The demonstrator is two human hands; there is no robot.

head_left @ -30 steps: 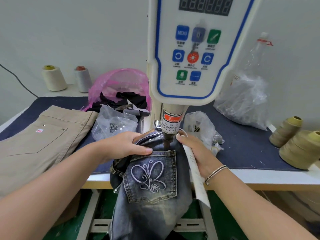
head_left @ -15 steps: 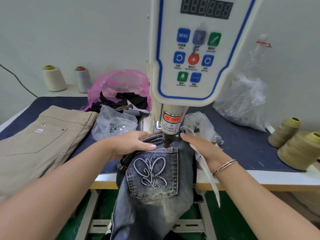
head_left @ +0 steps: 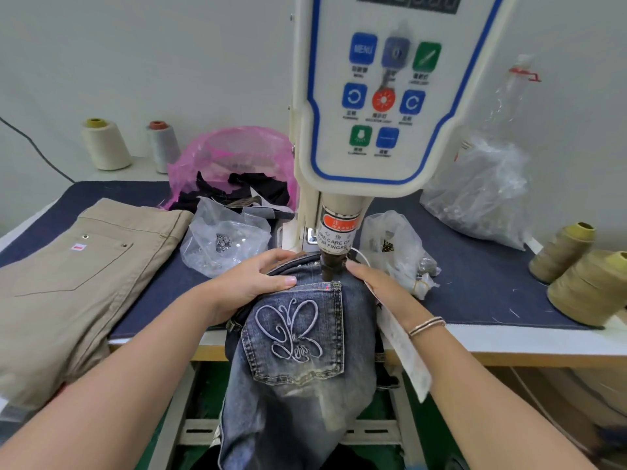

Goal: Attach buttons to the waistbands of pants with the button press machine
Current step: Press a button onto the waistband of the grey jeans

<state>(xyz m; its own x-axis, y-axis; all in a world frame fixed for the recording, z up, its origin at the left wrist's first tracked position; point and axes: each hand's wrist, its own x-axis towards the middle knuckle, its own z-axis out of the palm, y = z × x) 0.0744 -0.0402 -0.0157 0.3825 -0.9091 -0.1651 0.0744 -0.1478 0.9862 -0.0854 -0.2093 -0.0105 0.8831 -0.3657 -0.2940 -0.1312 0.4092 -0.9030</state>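
**Head view: you are holding the jeans waistband under the press head**

You are gripping the blue jeans (head_left: 298,354) at the waistband with both hands. Your left hand (head_left: 252,283) is curling over the top edge, thumb lying flat across the denim just left of the button press machine (head_left: 383,106). Your right hand (head_left: 376,283) is pressing the cloth on the other side with fairly straight fingers; whether the thumb is pinching underneath, you cannot tell. The machine's plunger (head_left: 328,269) is sitting on the waistband between your hands, above the embroidered back pocket (head_left: 295,334). A white paper tag (head_left: 403,351) is hanging beneath your right wrist. On the navy tabletop (head_left: 475,293), folded khaki pants (head_left: 74,273) are lying to the left, beside a clear bag of metal buttons (head_left: 224,239).
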